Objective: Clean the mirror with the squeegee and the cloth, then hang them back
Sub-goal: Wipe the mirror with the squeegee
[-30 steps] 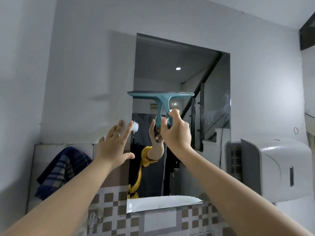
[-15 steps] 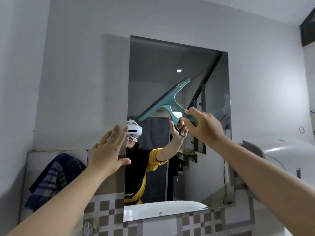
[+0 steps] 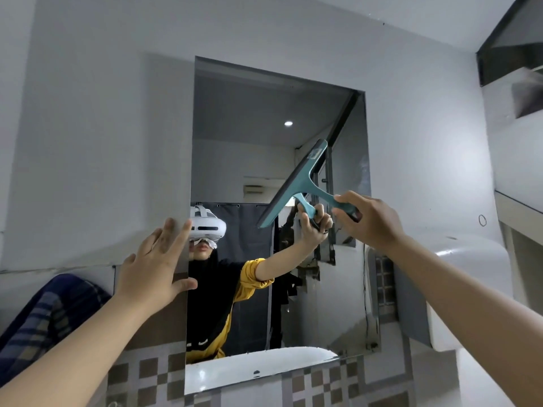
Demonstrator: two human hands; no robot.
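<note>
Two bare hands up at the wall. Right hand (image 3: 371, 220): fingers curled tight round the dark grip of the teal plastic T-shaped squeegee (image 3: 299, 186), blade tilted steeply, upper end to the right, against the right part of the frameless rectangular wall mirror (image 3: 264, 118). Left hand (image 3: 152, 267): fingers spread wide, flat on the mirror's left edge, thumb lying on the glass, holding nothing. Dark blue checked cloth (image 3: 44, 315) hangs at far left, low on the wall. White wall dispenser (image 3: 470, 289) to the right of the mirror.
</note>
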